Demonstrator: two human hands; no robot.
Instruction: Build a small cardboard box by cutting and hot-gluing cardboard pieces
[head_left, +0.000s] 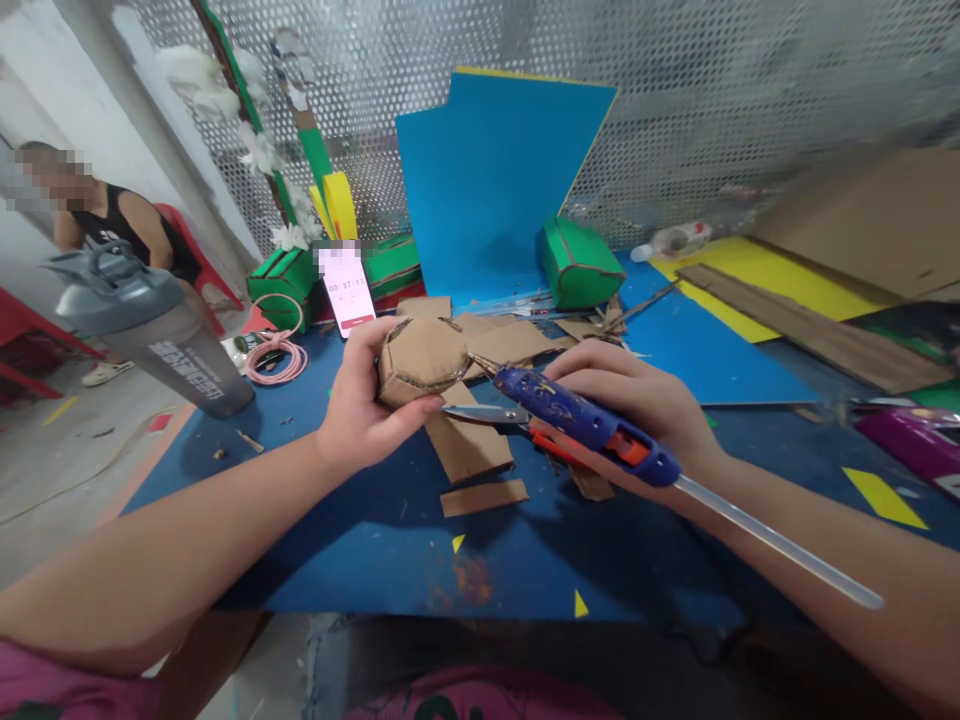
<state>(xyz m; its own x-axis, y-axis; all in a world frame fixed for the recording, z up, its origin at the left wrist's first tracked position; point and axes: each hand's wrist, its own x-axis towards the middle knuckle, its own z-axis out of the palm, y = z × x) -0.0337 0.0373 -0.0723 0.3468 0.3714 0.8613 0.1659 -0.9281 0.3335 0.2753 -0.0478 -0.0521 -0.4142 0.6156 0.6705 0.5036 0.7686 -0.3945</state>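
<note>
We've got the cardboard piece (421, 362) pinched in our left hand (360, 405) above the blue table (360, 540), right hand (637, 400) wrapped around the glue gun (581, 420), nozzle at its edge. Hot glue could easily burn those nearby fingertips (427, 405).

A single head-worn camera looks forward and down across the desk (360, 560) from its near edge, close enough that both forearms enter from the bottom corners. It faces the far edge, where a perforated metal wall (675, 120) closes the view. The wide lens bends the edges; at far left, floor and a seated person (112, 225) show.
</note>
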